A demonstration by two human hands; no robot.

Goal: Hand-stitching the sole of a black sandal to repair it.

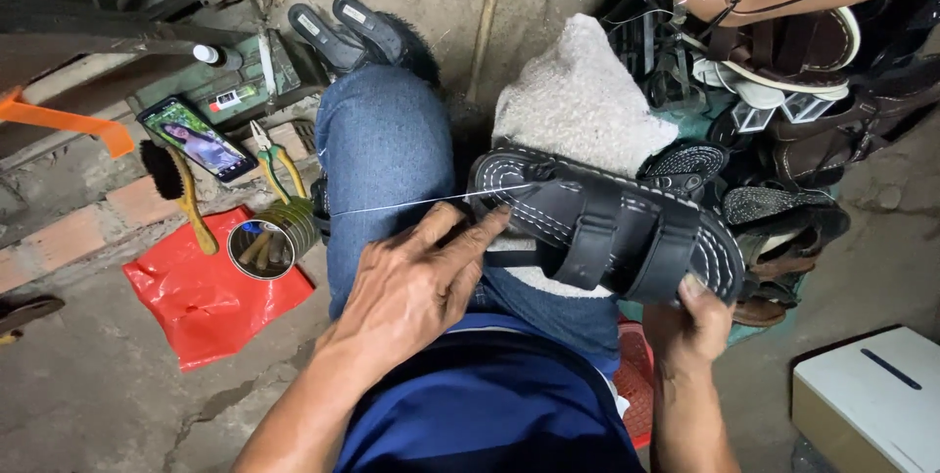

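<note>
Sandal (pixel 607 223), black with white stitching round the sole edge and two wide straps, lies across your lap on a pale knitted cloth (pixel 578 101) draped over your right knee. Toe end points toward your left hand, heel end toward your right.

Right hand (pixel 697 321): closed on the sandal's heel end from below, thumb pressed over the sole rim, fingers hidden under the sole. Firm hold.

Left hand (pixel 416 282): mostly open, fingers extended and close together, tips against the sandal's near edge by the toe end. A thin white thread (pixel 411 203) runs taut from the toe end of the sandal out to the left across your jeans (pixel 377 155). It passes just above your fingers; can't tell whether you are pinching it or where its far end goes.

Around you, on the concrete floor:
- Round tin (pixel 259 248) just beside your left knee, sitting on the corner of a red plastic sheet (pixel 211 302).
- Brush with a yellow handle (pixel 181 189) near the tin, head on the brick edge.
- Pliers with green-yellow handles (pixel 274 165) between the brush and your leg.
- Phone (pixel 201 140), screen lit, just beyond the pliers.
- Hammer (pixel 490 3) with a wooden handle lying past your knees.
- Pair of dark sandals (pixel 352 32) on the floor ahead of your left knee.
- Pile of shoes (pixel 783 62), brown and black, stacked on your right side, touching the knitted cloth.
- White box (pixel 871 395) at the lower right, well apart from the sandal.
</note>
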